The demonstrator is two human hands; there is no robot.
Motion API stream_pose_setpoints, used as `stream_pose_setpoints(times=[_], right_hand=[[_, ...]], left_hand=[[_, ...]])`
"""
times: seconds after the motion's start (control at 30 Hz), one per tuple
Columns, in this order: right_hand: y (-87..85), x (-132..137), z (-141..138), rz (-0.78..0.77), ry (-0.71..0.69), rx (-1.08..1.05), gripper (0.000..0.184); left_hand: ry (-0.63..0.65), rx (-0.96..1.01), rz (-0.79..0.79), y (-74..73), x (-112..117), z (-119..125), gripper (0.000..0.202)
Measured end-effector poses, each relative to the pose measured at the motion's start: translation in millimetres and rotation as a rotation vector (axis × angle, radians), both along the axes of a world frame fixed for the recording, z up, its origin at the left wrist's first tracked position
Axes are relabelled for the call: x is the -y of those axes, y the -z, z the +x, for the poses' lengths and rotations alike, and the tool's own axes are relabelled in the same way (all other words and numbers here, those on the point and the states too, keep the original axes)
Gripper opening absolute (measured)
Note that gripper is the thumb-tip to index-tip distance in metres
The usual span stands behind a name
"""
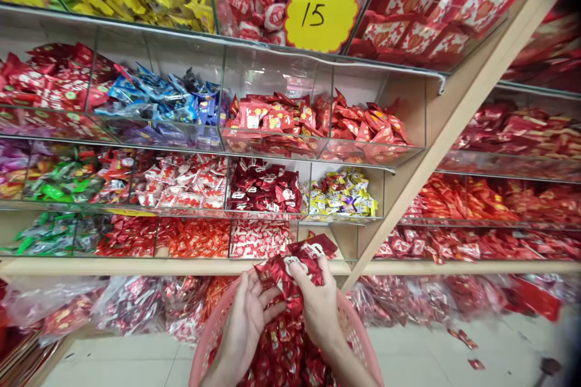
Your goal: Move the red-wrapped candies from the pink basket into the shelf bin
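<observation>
My right hand (pixel 319 308) is closed on a bunch of dark red wrapped candies (pixel 318 248) with white and dark print, its thumb lying across them. Just left of the bunch, my left hand (pixel 245 321) is open with palm turned inward and fingers apart. Its fingertips come close to the wrappers; whether they touch, I cannot tell. Below both hands stands a pink plastic basket (pixel 363 338) with holes in its side, holding many red wrapped candies (pixel 284 351). My forearms cover part of its contents.
Clear-fronted shelf bins rise ahead, including dark red candies (pixel 263 187) and yellow-white candies (pixel 342 193). A yellow price tag (pixel 321 14) reads 15. A slanted wooden post (pixel 436 145) divides the shelves. Plastic bags of candy (pixel 129 305) line the floor, with loose packets (pixel 475 364) at right.
</observation>
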State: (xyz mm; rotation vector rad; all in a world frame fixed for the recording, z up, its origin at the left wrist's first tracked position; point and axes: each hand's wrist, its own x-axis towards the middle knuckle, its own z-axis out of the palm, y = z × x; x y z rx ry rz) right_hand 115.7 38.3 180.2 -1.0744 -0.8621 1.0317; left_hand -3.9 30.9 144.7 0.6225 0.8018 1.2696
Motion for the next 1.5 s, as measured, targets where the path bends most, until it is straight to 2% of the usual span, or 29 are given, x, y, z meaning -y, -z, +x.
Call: stream_pose_setpoints(times=[0.07,0.13,0.33,0.4,0.5,0.57,0.63,0.73,0.83,0.93,1.0,1.07,1.13,1.2,1.27,1.33,1.43,1.5], right_hand=[[19.0,8.0,2.5,-0.090,-0.020,-0.176,0.049],[36.8,14.0,8.9,-0.121,-0.040,-0.312,0.052],[76.5,40.5,53.8,-0.288,0.044,-0.500,0.038],[87.1,53.3,74.4,-0.320,0.089,-0.523,0.036],[100.6,73.3,100.9,-0.347,0.171,-0.522,0.036],[106.3,85.0,111.8,-0.360,0.207,-0.531,0.036],[108.8,94.0,116.3,-0.362,0.220,-0.545,0.035],[107.5,102.1,113.6,-0.346,0.207,-0.545,0.033],[104.3,105.2,106.0,-0.321,0.168,-0.513,0.033],[101.9,105.8,98.5,-0.322,0.145,-0.486,0.035],[100.4,106.0,94.3,-0.330,0.127,-0.471,0.035],[98.9,106.6,90.7,-0.334,0.106,-0.463,0.035],[97.2,107.3,87.7,-0.340,0.083,-0.473,0.037],[95.2,107.8,84.5,-0.342,0.049,-0.492,0.040],[93.1,107.4,80.3,-0.359,0.013,-0.506,0.043],[90.9,106.0,74.0,-0.386,-0.007,-0.512,0.049],[87.8,103.9,60.6,-0.416,-0.017,-0.514,0.061],[85.8,103.4,50.8,-0.428,-0.052,-0.520,0.067]], left_hand=[[-0.011,-0.009,-0.057,-1.1,5.2,9.4,0.035],[-0.030,-0.105,-0.098,5.7,10.7,15.5,0.033],[-0.020,-0.269,-0.151,39.0,21.3,12.3,0.037],[0.035,-0.337,-0.148,48.8,23.7,6.8,0.035],[0.218,-0.449,-0.144,60.8,29.5,3.2,0.032],[0.332,-0.496,-0.142,68.2,35.4,7.8,0.030],[0.393,-0.552,-0.110,77.4,43.1,18.2,0.028],[0.447,-0.702,-0.030,96.6,57.4,39.3,0.020],[0.505,-0.816,-0.021,118.2,72.4,57.4,0.015],[0.525,-0.875,-0.035,133.8,85.0,64.8,0.016],[0.517,-0.917,-0.030,138.7,91.6,62.5,0.018],[0.487,-1.003,0.007,138.5,96.5,55.4,0.020],[0.438,-1.172,0.083,132.7,97.7,46.1,0.015],[0.400,-1.349,0.170,120.4,92.2,38.0,0.015],[0.403,-1.396,0.225,101.2,78.5,33.6,0.025],[0.411,-1.273,0.259,77.2,59.1,33.4,0.034],[0.412,-0.887,0.268,41.9,32.2,38.4,0.033],[0.451,-0.687,0.215,26.4,22.2,42.9,0.031]])
